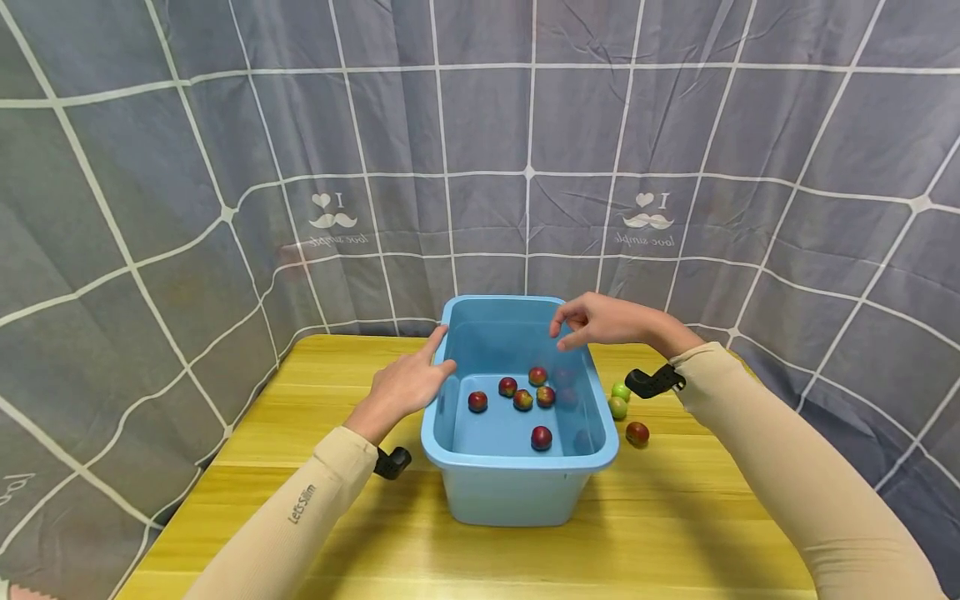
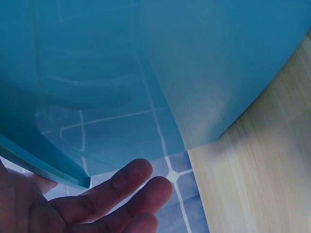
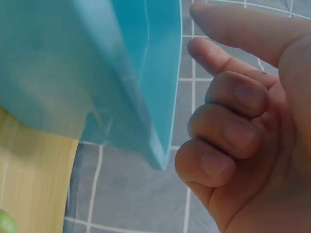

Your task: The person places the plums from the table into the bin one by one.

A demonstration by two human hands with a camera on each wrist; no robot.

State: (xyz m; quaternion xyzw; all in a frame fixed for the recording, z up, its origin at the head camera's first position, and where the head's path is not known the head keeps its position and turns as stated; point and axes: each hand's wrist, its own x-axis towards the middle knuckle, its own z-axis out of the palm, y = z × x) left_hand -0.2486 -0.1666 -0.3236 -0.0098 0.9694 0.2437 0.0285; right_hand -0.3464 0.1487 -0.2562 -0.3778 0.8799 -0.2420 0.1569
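A deep light-blue plastic tub (image 1: 517,496) stands on the table with several small red apples (image 1: 541,437) on its floor. My left hand (image 1: 408,385) rests at the tub's left rim, thumb over the inner side. In the left wrist view its fingers (image 2: 126,182) stretch loosely outside, apart from the tub wall. Over the right rim hovers my right hand (image 1: 603,319), thumb and forefinger apart with nothing between them. The right wrist view shows its other fingers (image 3: 214,165) loosely curled beside the tub's rim (image 3: 158,158).
Two green fruits (image 1: 618,407) and one red apple (image 1: 637,433) lie on the wooden table (image 1: 300,467), just right of the tub. A grey curtain (image 1: 487,125) with white grid lines hangs behind and at both sides. Dark wrist cameras (image 1: 651,382) jut from both sleeves.
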